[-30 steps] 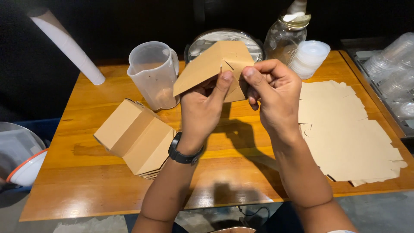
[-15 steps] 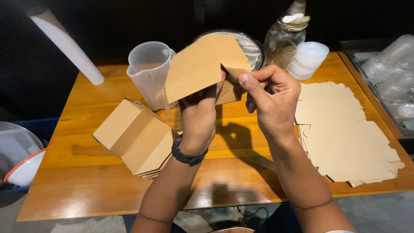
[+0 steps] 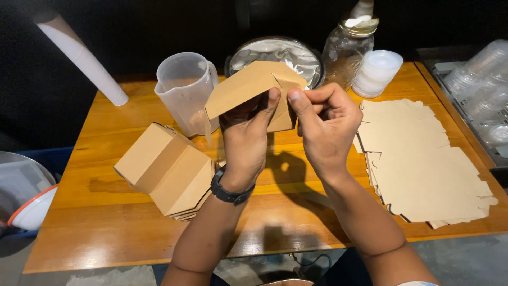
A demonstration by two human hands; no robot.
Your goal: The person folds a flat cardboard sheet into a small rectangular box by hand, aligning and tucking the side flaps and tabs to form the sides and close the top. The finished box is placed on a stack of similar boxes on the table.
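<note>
the brown cardboard box blank (image 3: 248, 87), half folded, is up above the wooden table (image 3: 106, 222), its broad flap now tipped left compared with a moment ago. left hand (image 3: 246, 137) grips it from below; right hand (image 3: 323, 124) pinches a side flap. the clear plastic jug (image 3: 185, 90) looks empty; the glass jar (image 3: 346, 50) seems nearly so.

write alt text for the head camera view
Both hands, left hand and right hand, fold a brown cardboard box blank above a wooden table. Folded boxes lie left, flat blanks right, a plastic jug behind.
</note>
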